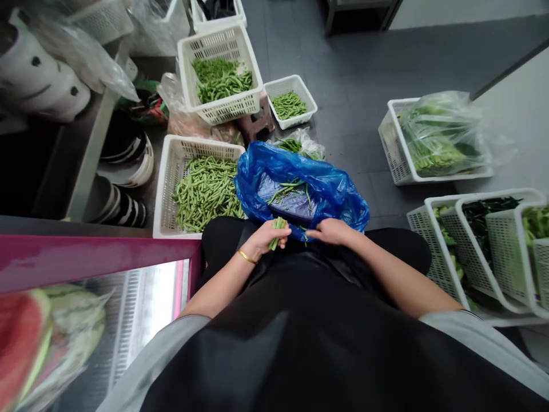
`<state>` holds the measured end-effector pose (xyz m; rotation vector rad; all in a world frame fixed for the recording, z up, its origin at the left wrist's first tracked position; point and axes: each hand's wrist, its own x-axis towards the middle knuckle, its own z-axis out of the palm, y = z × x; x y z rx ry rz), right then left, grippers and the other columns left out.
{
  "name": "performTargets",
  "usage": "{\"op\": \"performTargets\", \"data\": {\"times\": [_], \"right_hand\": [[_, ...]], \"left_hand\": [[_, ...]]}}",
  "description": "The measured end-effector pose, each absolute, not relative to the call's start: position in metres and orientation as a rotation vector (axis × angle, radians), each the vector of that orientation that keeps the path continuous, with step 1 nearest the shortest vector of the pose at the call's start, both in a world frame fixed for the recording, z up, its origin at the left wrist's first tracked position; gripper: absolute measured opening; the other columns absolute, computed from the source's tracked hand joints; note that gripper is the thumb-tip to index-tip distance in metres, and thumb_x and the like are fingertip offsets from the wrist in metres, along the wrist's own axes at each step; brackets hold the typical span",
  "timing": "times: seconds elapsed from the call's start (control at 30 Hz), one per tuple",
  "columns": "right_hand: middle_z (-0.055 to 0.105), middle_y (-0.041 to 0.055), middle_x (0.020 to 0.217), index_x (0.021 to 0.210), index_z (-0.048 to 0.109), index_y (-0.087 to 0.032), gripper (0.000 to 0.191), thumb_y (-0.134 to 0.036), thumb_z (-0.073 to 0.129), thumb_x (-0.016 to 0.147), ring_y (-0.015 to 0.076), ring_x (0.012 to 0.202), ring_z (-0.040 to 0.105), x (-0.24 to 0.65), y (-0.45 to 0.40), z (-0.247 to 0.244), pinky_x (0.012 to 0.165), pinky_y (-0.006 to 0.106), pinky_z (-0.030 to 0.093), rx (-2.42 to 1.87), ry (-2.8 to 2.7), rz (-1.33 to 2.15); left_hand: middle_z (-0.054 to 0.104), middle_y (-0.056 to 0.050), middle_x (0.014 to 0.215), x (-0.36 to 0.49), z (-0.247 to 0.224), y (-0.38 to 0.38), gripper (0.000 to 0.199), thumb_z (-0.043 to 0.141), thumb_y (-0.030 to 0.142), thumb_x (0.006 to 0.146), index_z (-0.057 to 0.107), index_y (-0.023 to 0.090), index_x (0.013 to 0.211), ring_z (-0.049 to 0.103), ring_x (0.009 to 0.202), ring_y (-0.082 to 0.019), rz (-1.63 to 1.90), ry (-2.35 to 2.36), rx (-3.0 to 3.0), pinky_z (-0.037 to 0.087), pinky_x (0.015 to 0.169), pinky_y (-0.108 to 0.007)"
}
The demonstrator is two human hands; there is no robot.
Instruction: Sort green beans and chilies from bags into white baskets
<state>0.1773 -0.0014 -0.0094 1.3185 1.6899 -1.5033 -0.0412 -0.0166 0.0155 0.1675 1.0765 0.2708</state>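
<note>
My left hand (274, 236), a gold bangle at its wrist, is closed around a small bunch of cut green beans (278, 224). Over the near edge of an open blue plastic bag (343, 200), my right hand (332, 232) has its thumb and fingers drawn together. A small green bit shows by these fingertips; what they hold, if anything, is unclear. Inside the bag, several loose green beans (291, 186) and scraps lie on the bottom. To the left stands a white basket (165, 189) of short bean pieces (208, 191).
Ahead are a white crate (229, 109) of green beans and a smaller basket (300, 119) of beans. At right, a crate (397, 149) holds bagged greens (446, 137), with more vegetable baskets (476, 252) nearer. A pink-edged display case (128, 257) with watermelon (21, 337) borders my left.
</note>
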Motion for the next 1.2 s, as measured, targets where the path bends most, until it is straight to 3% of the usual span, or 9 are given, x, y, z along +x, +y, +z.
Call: {"op": "performTargets", "data": {"times": [0.13,0.3,0.43,0.57,0.77,0.83,0.97,1.07,1.2], "right_hand": [[0.069,0.0256,0.11,0.111,0.069,-0.006,0.048,-0.044,0.043,0.097,0.0321,0.107,0.065,0.149,0.027,-0.055,0.086,0.035,0.05,1.563,1.776,-1.075],[0.067,0.0226,0.117,0.115,0.068,-0.006,0.036,-0.018,0.041,0.094,0.029,0.11,0.064,0.14,0.041,-0.063,0.086,0.031,0.048,1.527,1.725,-1.087],[0.071,0.0185,0.107,0.109,0.068,-0.012,0.036,-0.028,0.038,0.096,0.027,0.101,0.067,0.148,0.012,-0.02,0.079,0.03,0.049,1.459,1.875,-1.134],[0.071,0.0152,0.095,0.095,0.066,-0.013,0.027,-0.029,0.043,0.095,0.0234,0.081,0.069,0.149,-0.033,0.02,0.067,0.029,0.046,1.383,2.066,-1.326],[0.062,0.0011,0.063,0.078,0.059,-0.02,0.038,-0.053,0.046,0.091,0.0146,0.057,0.059,0.172,-0.049,0.041,0.056,0.026,0.047,2.29,1.594,-2.381],[0.063,0.0013,0.062,0.078,0.063,-0.019,0.041,-0.059,0.055,0.083,0.0139,0.055,0.06,0.185,-0.045,0.044,0.052,0.025,0.047,2.106,1.334,-2.631],[0.066,0.0019,0.06,0.09,0.068,-0.014,0.048,-0.055,0.076,0.064,0.012,0.045,0.056,0.197,-0.033,0.044,0.042,0.022,0.04,1.522,1.1,-2.586],[0.063,-0.0022,0.06,0.101,0.066,-0.017,0.051,-0.056,0.07,0.068,0.0096,0.043,0.051,0.189,-0.024,0.051,0.044,0.023,0.042,1.962,1.187,-2.66],[0.064,0.0009,0.067,0.081,0.067,-0.02,0.03,-0.049,0.065,0.078,0.0124,0.055,0.058,0.17,-0.025,0.074,0.06,0.028,0.05,2.216,1.767,-2.453]], "left_hand": [[0.036,0.011,0.044,-0.045,0.009,-0.012,0.042,0.082,0.026,0.058,0.042,0.018,0.065,0.03,0.032,-0.002,0.283,1.165,-0.007,0.018,0.033,-0.013],[0.037,0.01,0.042,-0.04,0.012,-0.007,0.026,0.078,0.026,0.067,0.06,0.01,0.078,0.027,0.031,-0.001,0.282,1.244,-0.019,0.015,0.033,-0.014],[0.066,-0.006,0.06,-0.027,0.009,-0.008,0.021,0.07,0.025,0.077,0.062,0.007,0.084,0.034,0.033,-0.002,0.223,1.388,-0.019,0.023,0.034,-0.015],[0.067,-0.005,0.061,-0.013,0.01,-0.013,0.021,0.075,0.023,0.073,0.061,0.008,0.079,0.038,0.035,-0.002,0.323,1.394,-0.002,0.029,0.035,-0.016],[0.061,0.001,0.053,-0.015,0.031,-0.024,0.025,0.079,0.025,0.064,0.061,0.009,0.073,0.039,0.036,-0.002,0.488,1.346,0.09,0.027,0.035,-0.014],[0.06,0.001,0.051,-0.019,0.039,-0.028,0.027,0.08,0.029,0.063,0.063,0.009,0.073,0.037,0.034,-0.002,0.419,1.287,0.157,0.024,0.034,-0.015],[0.061,-0.003,0.05,-0.022,0.053,-0.035,0.035,0.08,0.039,0.062,0.068,0.008,0.072,0.037,0.031,-0.003,0.193,1.066,0.363,0.021,0.033,-0.017],[0.061,-0.007,0.048,-0.019,0.056,-0.037,0.034,0.08,0.039,0.063,0.067,0.007,0.065,0.038,0.03,-0.005,0.064,0.954,0.425,0.021,0.033,-0.018],[0.055,-0.002,0.045,-0.023,0.061,-0.031,0.029,0.073,0.033,0.071,0.059,0.011,0.059,0.03,0.031,-0.003,0.272,1.025,0.16,0.017,0.032,-0.017]]}}
